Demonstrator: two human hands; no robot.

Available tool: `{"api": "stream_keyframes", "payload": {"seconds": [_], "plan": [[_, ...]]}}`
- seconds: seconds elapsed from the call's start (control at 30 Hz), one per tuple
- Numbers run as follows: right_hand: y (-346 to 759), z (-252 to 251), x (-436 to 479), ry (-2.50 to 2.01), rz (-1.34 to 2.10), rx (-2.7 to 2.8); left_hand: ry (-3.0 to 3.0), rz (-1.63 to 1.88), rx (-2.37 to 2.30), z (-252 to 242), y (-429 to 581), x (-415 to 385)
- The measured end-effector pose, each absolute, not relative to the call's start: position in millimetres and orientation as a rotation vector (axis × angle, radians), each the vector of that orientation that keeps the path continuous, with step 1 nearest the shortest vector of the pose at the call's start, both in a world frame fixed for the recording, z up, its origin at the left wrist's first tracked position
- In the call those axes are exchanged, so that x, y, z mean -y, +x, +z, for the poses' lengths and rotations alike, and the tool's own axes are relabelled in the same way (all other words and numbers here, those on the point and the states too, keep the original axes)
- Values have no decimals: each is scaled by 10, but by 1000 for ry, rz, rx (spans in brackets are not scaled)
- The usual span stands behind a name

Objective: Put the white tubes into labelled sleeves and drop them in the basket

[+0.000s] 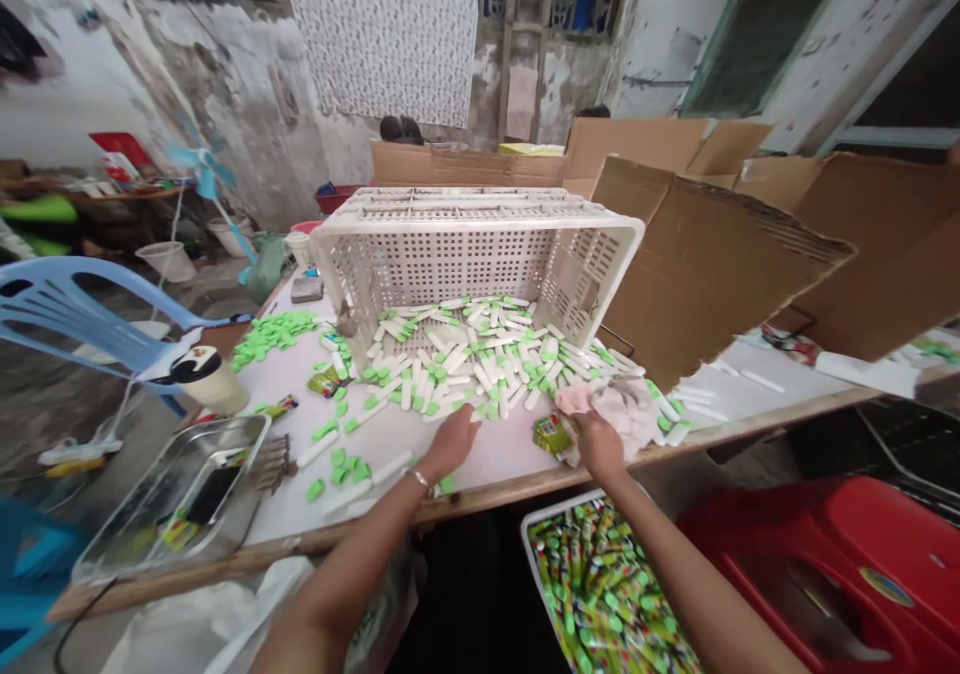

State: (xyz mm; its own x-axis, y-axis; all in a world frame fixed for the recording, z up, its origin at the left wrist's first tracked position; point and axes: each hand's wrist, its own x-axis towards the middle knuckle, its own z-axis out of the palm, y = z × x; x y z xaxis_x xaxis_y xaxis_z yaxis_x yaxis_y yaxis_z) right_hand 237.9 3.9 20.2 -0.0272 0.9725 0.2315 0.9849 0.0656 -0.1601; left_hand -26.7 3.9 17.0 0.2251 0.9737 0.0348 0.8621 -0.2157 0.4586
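Observation:
Many white tubes with light green caps [450, 369] lie heaped on the table and spill from a white plastic crate [480, 209] tipped on its side. My left hand [453, 441] is at the near edge of this heap, fingers curled together; what they pinch is hidden. My right hand [600, 446] is closed at the edge of some green printed plastic wrappers [553, 436], against a crumpled pink cloth [626, 409]. Below it, a white-rimmed bin [600, 574] holds many tubes in green printed wrapping. Loose green caps [349, 469] lie left of my left hand.
A metal tray [251, 454] with a phone and a lidded cup [210, 379] are at the left. More green caps [274, 337] are piled behind. Cardboard [705, 264] stands at the right, above a red plastic stool [825, 564]. A blue chair [90, 314] is at left.

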Motion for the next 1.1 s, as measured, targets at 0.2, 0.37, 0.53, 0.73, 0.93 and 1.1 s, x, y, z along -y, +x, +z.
{"api": "stream_keyframes", "payload": {"seconds": [0.2,0.37,0.53,0.73,0.93,1.1], "plan": [[2223,192,171,-1585,190,1991,1689,851,-1370,276,65,464],[2016,275,454,-1432,549,1997,1573,955,-1276,355,272,523],[1935,409,722,-1352,955,1888,1485,956,-1251,379,292,590],[1845,430,888,-1361,1131,1634,1315,976,-1064,482,293,804],[1793,439,961,-1307,1292,1534,1195,928,-1113,510,257,922],[1752,447,1023,-1209,1454,1430,1206,923,-1108,502,235,964]]}}
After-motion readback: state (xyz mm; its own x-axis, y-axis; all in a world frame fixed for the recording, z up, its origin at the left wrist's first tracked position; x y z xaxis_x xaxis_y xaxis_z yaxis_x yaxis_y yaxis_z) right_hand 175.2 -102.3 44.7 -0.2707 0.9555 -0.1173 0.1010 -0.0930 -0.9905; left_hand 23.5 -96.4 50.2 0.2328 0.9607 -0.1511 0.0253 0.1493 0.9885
